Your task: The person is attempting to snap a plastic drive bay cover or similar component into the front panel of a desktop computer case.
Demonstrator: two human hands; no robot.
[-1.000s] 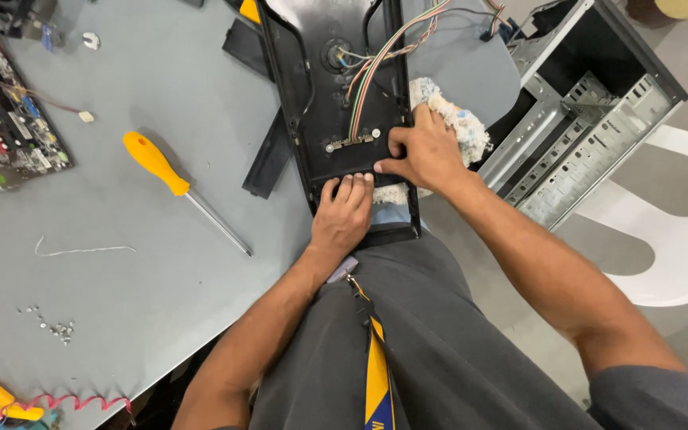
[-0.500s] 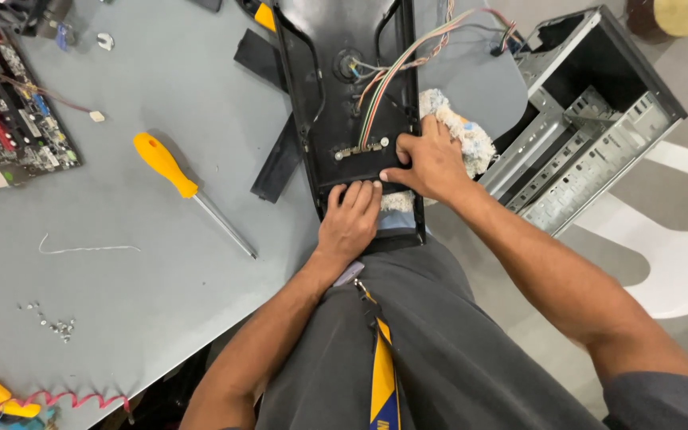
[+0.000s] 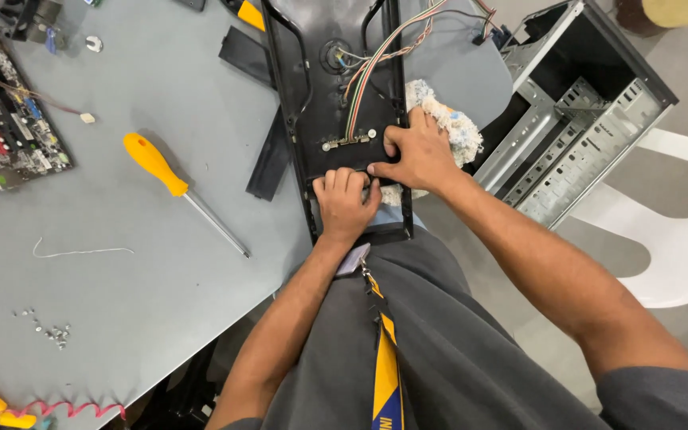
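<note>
A black plastic computer front panel (image 3: 312, 119) lies inside-up, half on the grey table (image 3: 145, 263) and half over my lap. Coloured wires (image 3: 376, 60) run along its inner face to a small circuit strip (image 3: 349, 142). My left hand (image 3: 344, 203) presses fingers-down on the panel's near end, just below the strip. My right hand (image 3: 414, 155) rests against the panel's right edge, its fingertips touching the panel beside my left hand. A white rag (image 3: 447, 123) lies under my right hand.
A yellow-handled screwdriver (image 3: 173, 183) lies left of the panel. A motherboard (image 3: 5, 131) is at the table's far left. An open metal computer case (image 3: 575, 119) stands at the right beside a white chair (image 3: 670, 247). Several small screws (image 3: 45, 330) lie near the front edge.
Both hands stay on the panel's near end; my right hand's fingers have shifted slightly along the panel edge. The view has drifted a little.
</note>
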